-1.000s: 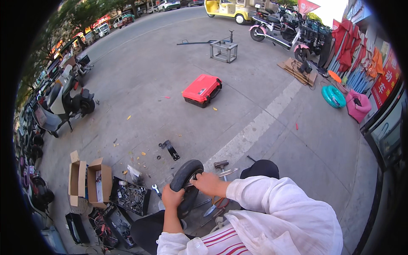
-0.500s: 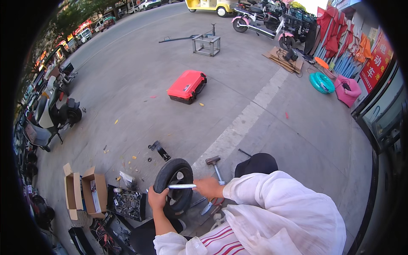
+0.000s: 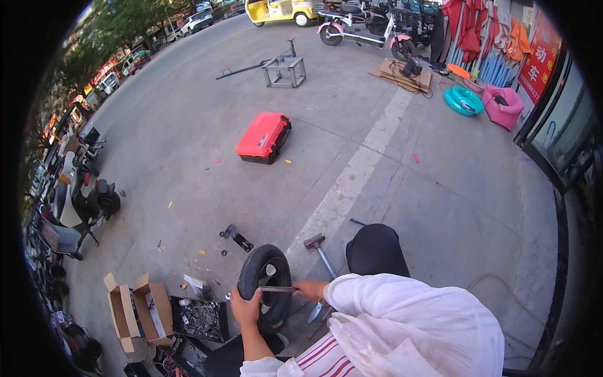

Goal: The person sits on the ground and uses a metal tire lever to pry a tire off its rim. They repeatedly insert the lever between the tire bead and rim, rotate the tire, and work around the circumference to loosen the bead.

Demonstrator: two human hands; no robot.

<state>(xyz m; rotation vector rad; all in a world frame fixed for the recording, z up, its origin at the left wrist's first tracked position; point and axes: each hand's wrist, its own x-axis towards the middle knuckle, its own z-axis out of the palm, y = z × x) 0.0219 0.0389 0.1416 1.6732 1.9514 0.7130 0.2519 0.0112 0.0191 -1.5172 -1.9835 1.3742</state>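
Observation:
A black scooter wheel with its tyre (image 3: 249, 276) stands upright on the pavement, close to my knees. My left hand (image 3: 246, 308) is closed over the near left side of the tyre. In my right hand (image 3: 310, 289) is a flat metal bar (image 3: 276, 289), like a tyre lever, held level across the wheel. Its far end reaches the tyre beside my left thumb; whether the tip sits under the tyre's edge, I cannot tell. A hammer (image 3: 314, 241) lies right of the wheel. A blue-and-silver tool (image 3: 315, 312) lies below my right forearm, partly hidden.
Left of the wheel are a tray of small metal parts (image 3: 202, 322) and open cardboard boxes (image 3: 151, 314). A black bracket (image 3: 239, 237) lies beyond the wheel. Farther off are a red case (image 3: 260, 135), a metal frame (image 3: 284, 72) and a teal hose coil (image 3: 463, 100).
The bar has turned from showing a bright broad face to a thin, darker edge. My hands and the wheel sit slightly lower and farther right in view, as the whole view has shifted.

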